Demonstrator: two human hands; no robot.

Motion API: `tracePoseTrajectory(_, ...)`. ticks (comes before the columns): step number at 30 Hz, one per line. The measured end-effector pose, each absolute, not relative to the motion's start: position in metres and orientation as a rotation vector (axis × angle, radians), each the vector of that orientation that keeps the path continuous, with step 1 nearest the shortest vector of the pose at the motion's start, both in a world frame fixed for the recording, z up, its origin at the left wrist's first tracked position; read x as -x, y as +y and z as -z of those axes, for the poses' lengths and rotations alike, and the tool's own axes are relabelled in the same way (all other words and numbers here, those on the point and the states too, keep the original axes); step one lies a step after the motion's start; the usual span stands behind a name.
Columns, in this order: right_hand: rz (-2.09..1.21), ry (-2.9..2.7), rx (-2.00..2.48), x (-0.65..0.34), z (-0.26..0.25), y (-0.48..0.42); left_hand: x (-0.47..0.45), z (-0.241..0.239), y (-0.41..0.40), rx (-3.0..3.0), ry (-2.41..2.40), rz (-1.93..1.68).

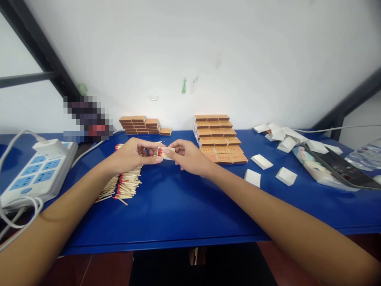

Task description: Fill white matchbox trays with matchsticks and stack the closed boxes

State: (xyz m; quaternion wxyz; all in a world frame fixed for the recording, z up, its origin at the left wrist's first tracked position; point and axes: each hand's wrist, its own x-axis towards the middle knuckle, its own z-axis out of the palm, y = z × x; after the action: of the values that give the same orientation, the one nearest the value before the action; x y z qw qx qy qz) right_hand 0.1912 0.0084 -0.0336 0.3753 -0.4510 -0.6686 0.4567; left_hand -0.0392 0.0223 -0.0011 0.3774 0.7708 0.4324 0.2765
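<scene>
left hand [133, 154] and right hand [189, 155] hold a tray [167, 158] of matches [160, 152].

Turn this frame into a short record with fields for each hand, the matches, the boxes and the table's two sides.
Left hand: fingers at the left end of a small tray
Right hand: grips the tray's right end, thumb over it
In tray: red-tipped matches
Loose matches: pile on the blue table, beside the left hand
Matchboxes: small stack back left, larger stepped stack to its right
Table left: power strip
Table right: white trays, phone or tablet
</scene>
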Motion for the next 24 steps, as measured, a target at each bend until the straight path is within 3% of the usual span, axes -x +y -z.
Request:
tracePoseTrajectory(6, -1.51, -1.463, 1.147, -0.194, 0.023, 0.007, 0.035, 0.002, 0.022, -2.142, 1.229, -0.704)
tracePoseTrajectory(15, -1.372, -1.441, 1.239, -0.252, 0.003, 0.004, 0.018, -0.018, 0.07, -2.545, 1.348, -0.726)
tracePoseTrajectory(19, -1.311, -1.437, 1.205, -0.271, 0.011, 0.002, -0.006, -0.023, 0.116, -3.133, 1.397, -0.253)
tracePoseTrajectory(21, -1.31, -1.459, 1.178, -0.275, 0.017, 0.003, -0.019, -0.022, 0.133, -3.211, 1.419, 0.028)
tracePoseTrajectory(24, -1.307, -1.487, 1.154, -0.278, 0.024, 0.005, -0.031, -0.017, 0.152, -3.2, 1.425, 0.176)
